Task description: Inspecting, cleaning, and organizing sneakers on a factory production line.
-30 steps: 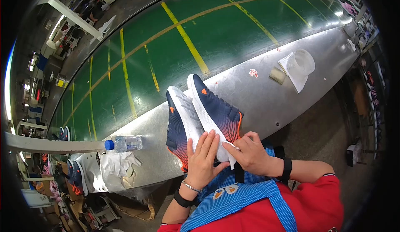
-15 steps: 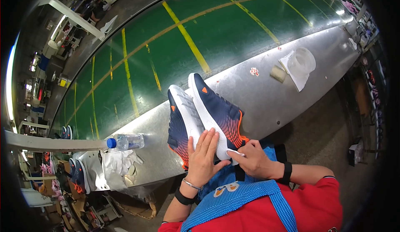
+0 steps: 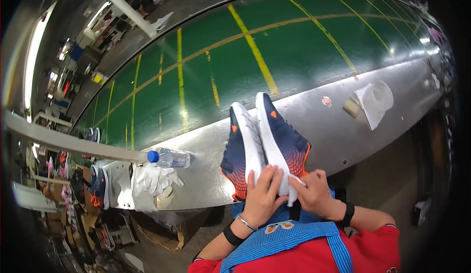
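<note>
A pair of navy sneakers with orange heels lies on the metal ledge, white soles facing each other. The left sneaker (image 3: 234,157) and the right sneaker (image 3: 282,133) point toward the green belt. My left hand (image 3: 262,199) rests on the white soles near the heel end, fingers stretched and thumb apart. Pinched in my right hand (image 3: 316,192) is a small white cloth (image 3: 293,190), pressed against the heel end of the right sneaker's sole. The hands partly cover both heels.
Beyond the metal ledge (image 3: 319,145) runs a green conveyor belt (image 3: 206,77) with yellow lines. A clear bottle (image 3: 171,158) and crumpled white cloths (image 3: 151,181) lie left. At right are a plastic cup (image 3: 380,96) and a small beige block (image 3: 351,107). Other sneakers (image 3: 100,185) stand far left.
The whole view has shifted, so things sit further right. The white cloth shows more, between my right fingers and the sole. My left fingers are a little more bent on the soles.
</note>
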`<state>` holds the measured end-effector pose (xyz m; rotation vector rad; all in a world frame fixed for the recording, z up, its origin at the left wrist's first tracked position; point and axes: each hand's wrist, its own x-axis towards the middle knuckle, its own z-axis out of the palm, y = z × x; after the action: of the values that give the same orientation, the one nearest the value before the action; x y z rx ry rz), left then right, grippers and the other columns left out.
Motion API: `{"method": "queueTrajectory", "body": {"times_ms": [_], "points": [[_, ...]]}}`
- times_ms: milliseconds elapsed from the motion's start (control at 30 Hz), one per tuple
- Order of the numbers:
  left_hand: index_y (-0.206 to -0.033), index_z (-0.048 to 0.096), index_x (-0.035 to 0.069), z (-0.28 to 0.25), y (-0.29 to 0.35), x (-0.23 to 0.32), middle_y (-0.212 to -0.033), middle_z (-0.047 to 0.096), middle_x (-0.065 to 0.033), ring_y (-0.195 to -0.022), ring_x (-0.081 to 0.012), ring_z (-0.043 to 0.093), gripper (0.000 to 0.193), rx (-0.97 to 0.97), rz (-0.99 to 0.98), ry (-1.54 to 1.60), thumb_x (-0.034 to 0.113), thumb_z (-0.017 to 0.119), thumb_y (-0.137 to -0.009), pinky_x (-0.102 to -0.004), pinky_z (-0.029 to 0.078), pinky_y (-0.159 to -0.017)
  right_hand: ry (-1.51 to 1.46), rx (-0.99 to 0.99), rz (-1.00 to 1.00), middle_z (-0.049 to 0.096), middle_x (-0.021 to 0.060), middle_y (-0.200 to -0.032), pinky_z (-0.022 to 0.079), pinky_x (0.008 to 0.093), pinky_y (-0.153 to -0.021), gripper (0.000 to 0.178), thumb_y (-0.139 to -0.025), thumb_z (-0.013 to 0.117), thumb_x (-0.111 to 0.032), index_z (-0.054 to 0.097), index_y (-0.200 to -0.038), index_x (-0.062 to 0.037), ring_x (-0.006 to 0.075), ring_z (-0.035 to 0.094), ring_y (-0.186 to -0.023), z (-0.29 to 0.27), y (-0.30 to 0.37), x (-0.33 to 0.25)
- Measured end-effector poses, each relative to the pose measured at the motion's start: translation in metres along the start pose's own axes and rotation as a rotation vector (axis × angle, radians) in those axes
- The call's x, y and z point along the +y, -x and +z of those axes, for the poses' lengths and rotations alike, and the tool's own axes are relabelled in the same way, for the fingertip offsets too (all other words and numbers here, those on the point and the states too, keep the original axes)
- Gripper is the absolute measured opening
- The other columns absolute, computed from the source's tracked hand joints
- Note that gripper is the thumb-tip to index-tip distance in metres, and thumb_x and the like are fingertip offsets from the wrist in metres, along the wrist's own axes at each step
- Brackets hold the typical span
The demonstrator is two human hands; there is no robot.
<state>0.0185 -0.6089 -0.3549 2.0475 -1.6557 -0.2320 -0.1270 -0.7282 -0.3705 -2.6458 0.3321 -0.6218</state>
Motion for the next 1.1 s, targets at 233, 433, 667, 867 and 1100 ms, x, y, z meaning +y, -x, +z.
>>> {"method": "queueTrajectory", "body": {"times_ms": [233, 433, 667, 867, 1100], "points": [[-0.094, 0.061, 0.009, 0.024, 0.019, 0.007, -0.099, 0.055, -0.0029, -0.096, -0.02, 0.053, 0.03, 0.265, 0.118, -0.014, 0.01, 0.071, -0.066, -0.0409, 0.037, -0.091, -0.016, 0.006, 0.006, 0.05, 0.0037, -0.077, 0.034, 0.0366, -0.074, 0.039, -0.072, 0.058, -0.003, 0.06, -0.11, -0.0065, 0.0196, 0.05, -0.076, -0.004, -0.014, 0.0], [-0.088, 0.061, 0.007, 0.023, 0.02, 0.003, -0.095, 0.056, -0.0044, -0.094, -0.0217, 0.054, 0.023, 0.295, 0.161, 0.097, 0.007, 0.07, -0.067, -0.0401, 0.041, -0.085, -0.2, -0.067, -0.067, 0.049, 0.0072, -0.079, 0.035, 0.0355, -0.07, 0.037, -0.07, 0.058, 0.0, 0.061, -0.106, -0.0047, 0.022, 0.049, -0.074, -0.014, -0.017, 0.0], [-0.084, 0.059, 0.005, -0.003, 0.038, -0.013, -0.09, 0.055, -0.0087, -0.086, -0.0261, 0.055, 0.022, 0.484, 0.055, 0.307, -0.002, 0.069, -0.065, -0.037, 0.044, -0.079, -0.391, -0.026, 0.037, 0.048, 0.0098, -0.079, 0.034, 0.0353, -0.067, 0.036, -0.072, 0.055, 0.002, 0.06, -0.107, -0.0044, 0.0255, 0.048, -0.074, -0.012, -0.072, -0.005], [-0.1, 0.051, 0.001, -0.006, 0.067, -0.051, -0.093, 0.054, -0.0109, -0.086, -0.0217, 0.054, 0.03, 0.579, -0.394, 0.332, 0.002, 0.066, -0.074, -0.0306, 0.043, -0.078, -0.29, -0.199, -0.203, 0.05, 0.012, -0.081, 0.035, 0.0365, -0.067, 0.036, -0.072, 0.055, 0.001, 0.059, -0.108, -0.0036, 0.0265, 0.049, -0.075, 0.005, -0.104, -0.017], [-0.09, 0.056, 0.0, 0.01, 0.061, -0.055, -0.071, 0.058, -0.0091, -0.064, -0.013, 0.051, 0.033, 0.259, -0.645, 0.732, 0.025, 0.072, -0.077, -0.0274, 0.044, -0.06, -0.138, -0.362, -0.35, 0.051, 0.0096, -0.08, 0.036, 0.0367, -0.07, 0.037, -0.069, 0.057, -0.008, 0.06, -0.106, -0.0036, 0.0255, 0.051, -0.077, 0.018, -0.093, -0.029]]}}
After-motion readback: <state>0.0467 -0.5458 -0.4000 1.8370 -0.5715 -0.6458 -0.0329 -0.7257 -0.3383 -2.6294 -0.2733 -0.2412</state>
